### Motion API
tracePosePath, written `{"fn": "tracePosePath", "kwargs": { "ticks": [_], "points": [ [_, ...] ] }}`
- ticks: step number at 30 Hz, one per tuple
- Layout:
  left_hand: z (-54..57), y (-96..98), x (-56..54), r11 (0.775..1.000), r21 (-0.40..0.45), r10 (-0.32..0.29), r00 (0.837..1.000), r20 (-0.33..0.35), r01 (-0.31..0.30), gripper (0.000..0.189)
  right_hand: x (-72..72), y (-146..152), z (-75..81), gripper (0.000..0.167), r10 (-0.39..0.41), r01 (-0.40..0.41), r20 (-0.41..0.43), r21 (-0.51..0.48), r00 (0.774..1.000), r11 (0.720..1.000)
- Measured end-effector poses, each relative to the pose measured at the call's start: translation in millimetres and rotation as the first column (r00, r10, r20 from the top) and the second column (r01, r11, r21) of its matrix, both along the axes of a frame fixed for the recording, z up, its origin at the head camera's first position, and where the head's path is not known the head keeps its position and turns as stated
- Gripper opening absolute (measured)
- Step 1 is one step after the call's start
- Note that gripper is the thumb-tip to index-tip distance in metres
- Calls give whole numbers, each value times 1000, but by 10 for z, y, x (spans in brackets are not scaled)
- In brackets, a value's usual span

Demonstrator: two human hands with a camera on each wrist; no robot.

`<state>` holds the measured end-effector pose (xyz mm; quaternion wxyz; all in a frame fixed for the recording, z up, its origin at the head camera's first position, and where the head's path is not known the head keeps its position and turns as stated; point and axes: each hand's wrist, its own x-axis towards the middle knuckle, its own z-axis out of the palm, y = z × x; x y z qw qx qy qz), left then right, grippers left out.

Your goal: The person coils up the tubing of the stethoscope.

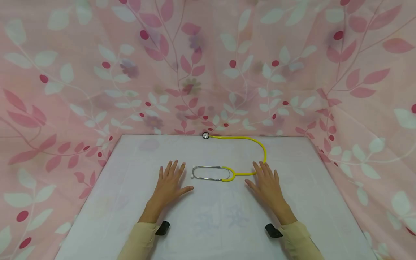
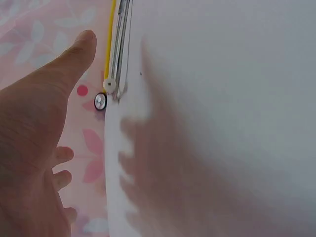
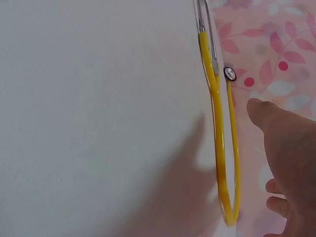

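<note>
A stethoscope with yellow tubing (image 1: 245, 174) lies on the white table, its round chest piece (image 1: 206, 135) at the far edge and its metal ear tubes (image 1: 209, 179) pointing left. My left hand (image 1: 169, 184) is spread just left of the ear tips (image 1: 192, 176), holding nothing. On the other side, my right hand (image 1: 268, 183) has its fingers extended and overlaps part of the tubing in the head view. In the right wrist view, that hand (image 3: 291, 148) appears apart from the yellow tube (image 3: 219, 133). The left wrist view shows the left thumb (image 2: 84, 52) away from the ear tubes.
The white tabletop (image 1: 221, 231) carries faint printed marks near its front. Pink leaf-patterned cloth (image 1: 208, 72) rises behind the table and along both sides. A black wrist device (image 1: 163, 228) sits at the left sleeve, and another black device (image 1: 273, 231) at the right.
</note>
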<state>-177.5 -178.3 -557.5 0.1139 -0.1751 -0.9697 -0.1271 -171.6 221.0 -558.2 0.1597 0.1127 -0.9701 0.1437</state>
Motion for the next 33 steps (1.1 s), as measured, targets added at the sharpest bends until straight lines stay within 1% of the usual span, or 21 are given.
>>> {"fn": "tracePosePath", "kwargs": {
  "ticks": [3, 8, 10, 12, 14, 15, 18, 19, 22, 28, 33],
  "points": [
    [24, 120, -102, 999, -15, -45, 999, 21, 45, 100, -60, -78, 53, 76, 39, -39, -20, 16, 999, 999],
    [43, 336, -275, 992, -53, -113, 990, 85, 117, 97, -149, -238, 84, 59, 88, -85, -27, 101, 996, 991],
    [47, 412, -326, 987, -63, -142, 982, 127, 151, 95, -168, -296, 71, 51, 106, -102, -22, 123, 994, 987],
    [40, 472, -364, 979, -73, -175, 971, 162, 189, 92, -177, -345, 50, 43, 129, -127, -10, 117, 992, 985],
    [27, 515, -393, 971, -80, -209, 961, 179, 226, 88, -182, -384, 25, 35, 152, -150, -5, 97, 988, 984],
    [18, 531, -405, 966, -94, -223, 958, 180, 242, 86, -184, -400, 10, 32, 163, -161, -9, 89, 987, 983],
    [-15, 562, -442, 951, -114, -272, 951, 145, 289, 79, -187, -434, -21, 22, 182, -179, -40, 65, 983, 982],
    [-26, 567, -452, 947, -117, -286, 950, 126, 301, 77, -188, -445, -27, 19, 184, -180, -53, 63, 982, 982],
    [-46, 580, -476, 938, -125, -313, 944, 103, 324, 73, -194, -464, -44, 15, 174, -170, -70, 63, 982, 983],
    [-55, 590, -476, 936, -124, -319, 942, 101, 330, 72, -236, -460, -84, 12, 149, -147, -25, 64, 989, 987],
    [-62, 584, -486, 940, -101, -317, 943, 99, 326, 76, -273, -436, -97, 10, 168, -166, -64, 40, 984, 985]
  ]
}}
